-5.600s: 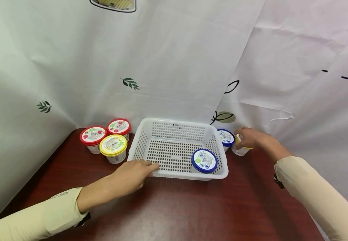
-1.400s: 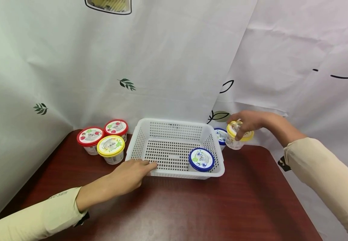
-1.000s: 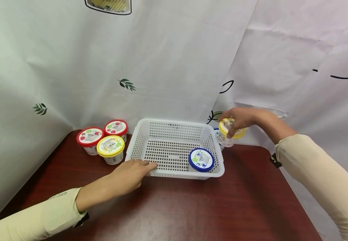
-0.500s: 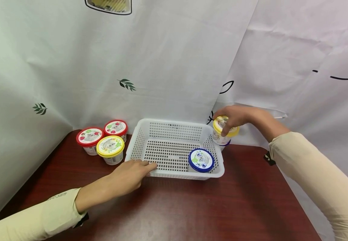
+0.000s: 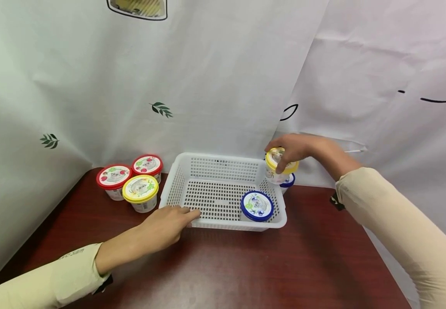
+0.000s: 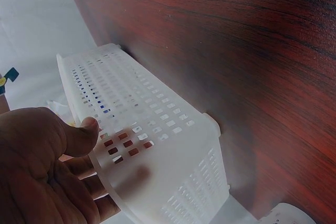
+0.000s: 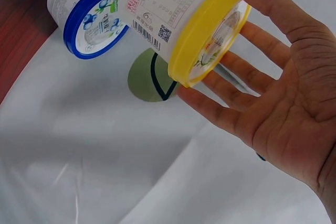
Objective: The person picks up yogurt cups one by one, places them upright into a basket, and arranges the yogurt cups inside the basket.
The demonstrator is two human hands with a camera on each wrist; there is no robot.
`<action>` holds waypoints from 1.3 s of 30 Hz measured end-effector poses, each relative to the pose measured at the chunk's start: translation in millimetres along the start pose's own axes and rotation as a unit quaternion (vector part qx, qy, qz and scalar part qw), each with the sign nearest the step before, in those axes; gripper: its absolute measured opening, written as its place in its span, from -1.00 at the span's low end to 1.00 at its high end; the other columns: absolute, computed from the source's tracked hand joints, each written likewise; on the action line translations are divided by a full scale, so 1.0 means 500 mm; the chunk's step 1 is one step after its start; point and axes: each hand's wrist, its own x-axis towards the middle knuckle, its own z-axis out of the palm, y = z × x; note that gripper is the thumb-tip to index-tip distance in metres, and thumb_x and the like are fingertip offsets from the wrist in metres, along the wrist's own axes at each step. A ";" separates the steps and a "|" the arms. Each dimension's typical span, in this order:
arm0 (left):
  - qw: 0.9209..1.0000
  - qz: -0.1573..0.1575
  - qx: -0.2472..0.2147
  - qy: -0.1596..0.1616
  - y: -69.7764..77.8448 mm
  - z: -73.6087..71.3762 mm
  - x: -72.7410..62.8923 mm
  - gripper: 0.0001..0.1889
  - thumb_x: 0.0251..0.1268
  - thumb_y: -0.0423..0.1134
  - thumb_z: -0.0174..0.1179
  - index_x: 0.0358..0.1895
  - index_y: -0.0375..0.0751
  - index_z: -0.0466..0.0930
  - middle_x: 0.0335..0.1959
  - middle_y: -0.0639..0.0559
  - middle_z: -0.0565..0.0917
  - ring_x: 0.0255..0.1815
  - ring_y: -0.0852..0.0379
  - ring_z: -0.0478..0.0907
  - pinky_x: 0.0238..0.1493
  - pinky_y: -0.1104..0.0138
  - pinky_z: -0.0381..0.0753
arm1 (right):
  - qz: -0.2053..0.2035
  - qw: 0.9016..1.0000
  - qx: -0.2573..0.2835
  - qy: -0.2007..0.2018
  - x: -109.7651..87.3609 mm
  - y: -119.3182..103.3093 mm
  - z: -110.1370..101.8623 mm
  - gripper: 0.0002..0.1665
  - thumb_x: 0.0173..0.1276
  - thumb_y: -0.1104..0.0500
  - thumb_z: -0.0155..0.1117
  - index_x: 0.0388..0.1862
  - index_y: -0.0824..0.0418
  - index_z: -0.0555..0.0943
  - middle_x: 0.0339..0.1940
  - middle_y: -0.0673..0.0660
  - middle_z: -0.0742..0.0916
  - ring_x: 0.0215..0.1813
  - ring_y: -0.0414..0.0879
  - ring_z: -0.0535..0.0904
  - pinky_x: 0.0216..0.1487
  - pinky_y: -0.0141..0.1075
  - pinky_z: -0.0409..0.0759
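My right hand (image 5: 299, 148) holds a yellow-lidded plastic tub (image 5: 271, 175) by the lid's edge, thumb on one side and fingers on the other. The tub is raised at the right rim of a white perforated basket (image 5: 223, 224). In the right wrist view, its printed label and barcode face the camera. My left hand (image 5: 165, 224) grips the basket's near rim towards the left corner. The left wrist view shows the thumb (image 6: 84, 137) outside the basket wall and the fingers behind it. One blue-lidded tub (image 5: 257, 206) sits inside the basket's near right corner.
Another blue-lidded tub (image 5: 288, 182) stands just right of the basket, partly hidden behind the held tub. Left of the basket are two red-lidded tubs (image 5: 114, 176) and a yellow-lidded one (image 5: 140, 189). A white printed cloth (image 5: 223, 86) hangs behind the dark red-brown table (image 5: 254, 266).
My right hand has lifted the yellow-lidded tub off the table right of the basket and carried it left, past the blue-lidded tub, to the basket's right rim. My left hand has stayed on the rim.
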 end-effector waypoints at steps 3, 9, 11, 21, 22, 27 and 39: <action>1.000 -0.001 -0.005 0.001 0.000 0.002 -0.005 -0.62 0.28 -0.49 0.45 0.01 0.05 0.62 -0.31 0.07 0.72 -0.39 -0.05 0.68 -0.40 0.15 0.60 | -0.003 1.000 0.002 -0.006 0.005 -0.008 0.002 -0.03 0.21 0.04 0.73 0.62 0.07 0.61 0.53 0.33 0.64 0.43 0.28 0.55 0.45 0.24 0.59; 1.000 0.003 -0.004 0.007 -0.001 0.004 -0.003 -0.61 0.27 -0.50 0.45 0.02 0.04 0.62 -0.30 0.07 0.73 -0.38 -0.05 0.70 -0.39 0.15 0.62 | -0.004 1.000 0.005 -0.008 0.011 -0.017 0.002 -0.02 0.22 0.08 0.73 0.64 0.09 0.58 0.58 0.36 0.61 0.49 0.29 0.53 0.48 0.25 0.58; 1.000 0.003 -0.003 0.006 -0.001 0.005 -0.002 -0.60 0.27 -0.50 0.46 0.02 0.03 0.62 -0.30 0.06 0.72 -0.39 -0.05 0.69 -0.40 0.15 0.62 | -0.008 1.000 0.001 -0.005 0.012 -0.019 0.001 -0.02 0.21 0.09 0.72 0.63 0.11 0.59 0.57 0.37 0.62 0.51 0.30 0.53 0.49 0.25 0.57; 1.000 0.005 0.002 0.007 -0.001 0.003 0.002 -0.62 0.29 -0.51 0.44 0.02 0.02 0.61 -0.30 0.05 0.73 -0.38 -0.06 0.70 -0.38 0.13 0.64 | -0.021 1.000 -0.010 0.013 0.025 -0.028 0.006 0.00 0.18 0.09 0.72 0.63 0.12 0.58 0.59 0.38 0.62 0.52 0.29 0.51 0.54 0.24 0.51; 1.000 0.005 0.002 0.007 -0.001 0.003 0.002 -0.62 0.30 -0.51 0.44 0.01 0.02 0.61 -0.30 0.05 0.72 -0.38 -0.06 0.70 -0.38 0.13 0.64 | -0.023 1.000 -0.011 0.016 0.026 -0.030 0.006 0.00 0.19 0.09 0.72 0.64 0.12 0.58 0.60 0.38 0.61 0.52 0.30 0.51 0.54 0.25 0.51; 1.000 0.003 0.001 0.006 -0.001 0.003 0.002 -0.62 0.29 -0.51 0.43 0.00 0.02 0.60 -0.31 0.06 0.72 -0.38 -0.05 0.70 -0.37 0.13 0.63 | -0.023 0.999 -0.009 0.026 0.026 -0.038 0.005 0.01 0.20 0.08 0.73 0.65 0.09 0.58 0.68 0.40 0.54 0.62 0.35 0.46 0.59 0.32 0.48; 1.000 0.001 0.004 0.005 0.000 0.004 0.001 -0.62 0.28 -0.51 0.44 -0.01 0.02 0.60 -0.30 0.05 0.72 -0.37 -0.06 0.69 -0.36 0.12 0.63 | -0.023 0.999 -0.009 0.040 0.040 -0.055 0.014 0.02 0.22 0.02 0.72 0.67 0.04 0.56 0.74 0.36 0.49 0.70 0.37 0.42 0.66 0.35 0.41</action>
